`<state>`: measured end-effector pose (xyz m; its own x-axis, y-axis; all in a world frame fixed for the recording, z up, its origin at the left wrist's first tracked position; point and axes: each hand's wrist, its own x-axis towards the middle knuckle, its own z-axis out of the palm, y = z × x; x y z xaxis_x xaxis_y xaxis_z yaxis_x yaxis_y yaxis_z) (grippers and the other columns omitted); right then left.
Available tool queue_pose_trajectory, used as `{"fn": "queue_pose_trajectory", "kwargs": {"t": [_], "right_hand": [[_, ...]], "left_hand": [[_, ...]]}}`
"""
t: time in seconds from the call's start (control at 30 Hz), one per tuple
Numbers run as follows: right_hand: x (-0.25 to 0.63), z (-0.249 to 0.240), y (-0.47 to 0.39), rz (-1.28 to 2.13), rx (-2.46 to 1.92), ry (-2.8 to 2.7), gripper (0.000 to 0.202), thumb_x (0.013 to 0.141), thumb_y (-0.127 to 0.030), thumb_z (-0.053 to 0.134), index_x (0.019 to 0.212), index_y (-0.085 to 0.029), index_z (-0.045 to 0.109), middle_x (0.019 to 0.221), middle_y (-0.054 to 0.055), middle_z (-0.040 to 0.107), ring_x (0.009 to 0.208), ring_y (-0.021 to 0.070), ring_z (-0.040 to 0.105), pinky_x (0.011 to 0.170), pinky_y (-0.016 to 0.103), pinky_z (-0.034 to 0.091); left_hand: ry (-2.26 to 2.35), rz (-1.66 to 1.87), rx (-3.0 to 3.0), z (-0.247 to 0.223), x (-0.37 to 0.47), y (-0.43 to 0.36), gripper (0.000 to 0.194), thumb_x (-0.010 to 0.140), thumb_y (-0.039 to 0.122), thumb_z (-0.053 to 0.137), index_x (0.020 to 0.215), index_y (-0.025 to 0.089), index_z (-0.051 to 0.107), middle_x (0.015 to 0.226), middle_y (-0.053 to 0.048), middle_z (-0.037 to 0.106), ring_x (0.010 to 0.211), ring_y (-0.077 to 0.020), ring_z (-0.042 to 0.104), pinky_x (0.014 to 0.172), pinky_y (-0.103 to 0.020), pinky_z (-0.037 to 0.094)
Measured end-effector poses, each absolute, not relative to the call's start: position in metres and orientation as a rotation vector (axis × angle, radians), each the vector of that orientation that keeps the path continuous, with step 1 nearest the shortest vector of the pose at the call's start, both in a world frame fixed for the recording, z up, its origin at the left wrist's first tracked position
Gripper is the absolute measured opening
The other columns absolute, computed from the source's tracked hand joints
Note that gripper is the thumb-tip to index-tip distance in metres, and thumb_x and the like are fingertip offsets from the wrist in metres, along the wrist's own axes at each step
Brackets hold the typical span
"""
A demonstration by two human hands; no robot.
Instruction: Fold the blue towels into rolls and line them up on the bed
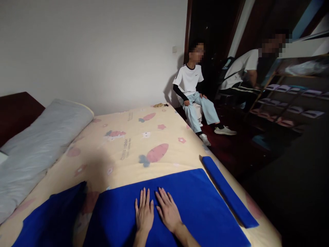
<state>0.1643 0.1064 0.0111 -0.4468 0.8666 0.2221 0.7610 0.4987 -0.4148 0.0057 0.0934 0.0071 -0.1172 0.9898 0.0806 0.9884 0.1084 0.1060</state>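
The left hand [144, 212] lies palm down on the large blue cloth [200, 202], its forearm rising almost straight from the bottom edge, the fingers stretched out and only slightly parted. Just beside it, the right hand [169, 210] is also palm down on this cloth, its forearm slanting in from the lower right; its fingers are extended and a little spread, pinching nothing. The cloth is spread nearly flat on the near part of the bed, directly beneath both hands. As for the surface, at far left a dark red headboard [22, 115] stands behind a long grey pillow [48, 132]. Nearer, a second blue cloth [51, 219] lies partly in shadow, left of the large one. The cream sheet [123, 120] bears pink carrots and flowers under a plain pale wall [97, 51]. At the sheet's far edge sits a small tan item [158, 105], too small to identify. Along the bed's right side lies a narrow blue strip [228, 192]. Beyond it, a person in a white T-shirt [189, 80] sits near the bed's far corner; farther right, another person [239, 70] leans forward beside a rack [268, 81] holding rows of slippers [295, 90].
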Motion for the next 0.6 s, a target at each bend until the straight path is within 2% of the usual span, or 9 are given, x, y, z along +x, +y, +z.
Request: {"fn": "queue_pose_trajectory", "kwargs": {"t": [0.13,0.27,0.37,0.6], "right_hand": [[0.183,0.010,0.141,0.419,-1.242,-2.455,0.057,0.097,-0.049,0.037,0.150,-0.029,0.029,0.156,0.004,0.028,0.143,0.0207,0.029,0.116,0.042,0.024],[0.273,-0.002,0.176,0.218,-1.687,-2.227,0.060,0.097,-0.055,0.031,0.146,-0.022,0.038,0.154,0.008,0.035,0.143,0.0230,0.028,0.116,0.046,0.022],[0.323,-0.009,0.190,0.056,-1.955,-2.018,0.065,0.097,-0.056,0.025,0.147,-0.016,0.037,0.154,0.010,0.034,0.144,0.0233,0.025,0.117,0.046,0.018],[0.331,-0.014,0.193,-0.008,-2.092,-1.951,0.068,0.095,-0.054,0.023,0.148,-0.013,0.034,0.156,0.011,0.029,0.145,0.0237,0.020,0.118,0.045,0.012]], "left_hand": [[2.544,0.174,1.881,0.011,-0.043,0.111,0.054,0.096,0.041,0.020,0.148,0.027,0.028,0.156,-0.004,0.031,0.144,-0.0202,0.027,0.117,-0.048,0.021],[2.823,0.230,1.586,0.014,-0.142,0.108,0.060,0.095,0.048,0.017,0.149,0.022,0.027,0.156,-0.011,0.033,0.143,-0.0252,0.030,0.113,-0.054,0.027],[2.894,0.286,1.468,0.014,-0.191,0.104,0.063,0.094,0.049,0.016,0.147,0.018,0.032,0.153,-0.013,0.037,0.143,-0.0257,0.030,0.112,-0.055,0.027],[2.884,0.339,1.456,0.022,-0.203,0.106,0.064,0.091,0.044,0.022,0.146,0.012,0.034,0.152,-0.017,0.038,0.141,-0.0304,0.031,0.109,-0.059,0.030]]}}
